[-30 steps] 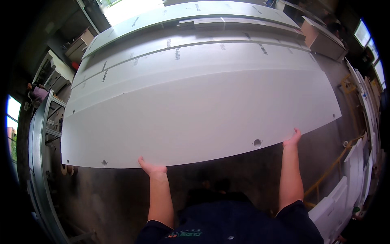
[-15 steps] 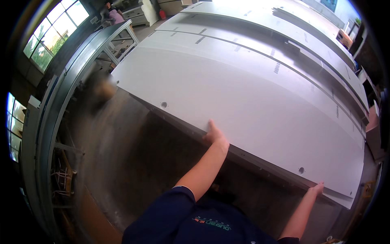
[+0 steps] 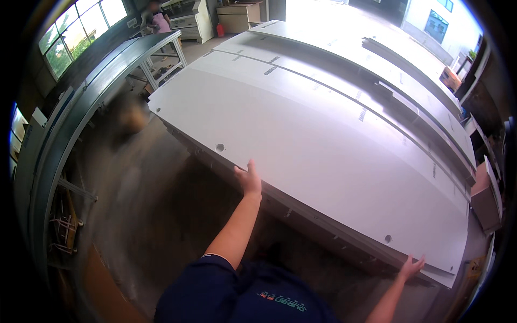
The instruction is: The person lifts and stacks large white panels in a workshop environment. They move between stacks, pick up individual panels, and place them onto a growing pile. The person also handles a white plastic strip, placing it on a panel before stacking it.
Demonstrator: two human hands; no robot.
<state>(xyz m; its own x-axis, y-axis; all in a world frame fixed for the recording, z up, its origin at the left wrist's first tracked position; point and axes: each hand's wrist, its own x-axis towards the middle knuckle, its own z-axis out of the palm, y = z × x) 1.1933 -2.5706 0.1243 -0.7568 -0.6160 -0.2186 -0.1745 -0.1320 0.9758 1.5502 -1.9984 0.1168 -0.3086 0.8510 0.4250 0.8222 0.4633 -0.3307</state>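
Note:
A large white panel (image 3: 312, 156) with round holes near its front edge lies on top of a stack of boards in front of me. My left hand (image 3: 250, 180) is at that front edge, right of the hole on the left side, its fingers and thumb spread apart. Farther right, near the panel's right corner, my right hand (image 3: 412, 268) rests against the same edge, also with fingers apart. Neither hand is wrapped round the panel. The undersides of my fingers are partly hidden.
Behind the panel lie more white boards (image 3: 334, 48) in stacks. A long metal-framed conveyor table (image 3: 102, 81) runs along the left. A person (image 3: 157, 20) stands at the far left, near a red fire extinguisher (image 3: 220, 30). Cartons (image 3: 486, 196) stand at the right.
My left hand has slid left along the panel's front edge, closer to the left hole. The fingers of my right hand have spread. The view has tilted up a little.

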